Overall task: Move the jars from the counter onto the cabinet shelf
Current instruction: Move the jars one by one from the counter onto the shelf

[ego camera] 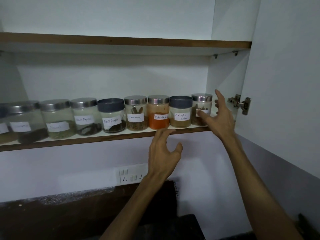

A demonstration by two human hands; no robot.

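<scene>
Right hand point(219, 116) up at the far-right jar point(201, 111), fingers spread wide, thumb across its label, holding nothing – jar stands on the cabinet shelf point(97, 138) on its own. Left hand point(163, 153) hovers just below the shelf edge, fingers loosely curled apart, empty.

Risk: jars stand packed in a row, touching or nearly so – a nudge on the end jar could knock the coriander powder jar point(180, 112) into the red chilli powder jar point(158, 112). Row also sits near the front edge, so a forward bump could tip one off. Hinge point(239, 103) is close by the right hand's fingers.

Contents: cinnamon jar point(136, 113) has brown sticks, two black pepper jars point(111, 116) have dark bits low down, chilli is orange-red, coriander tan. Far-left labels blurred. End jar has brown pieces, label hidden
</scene>
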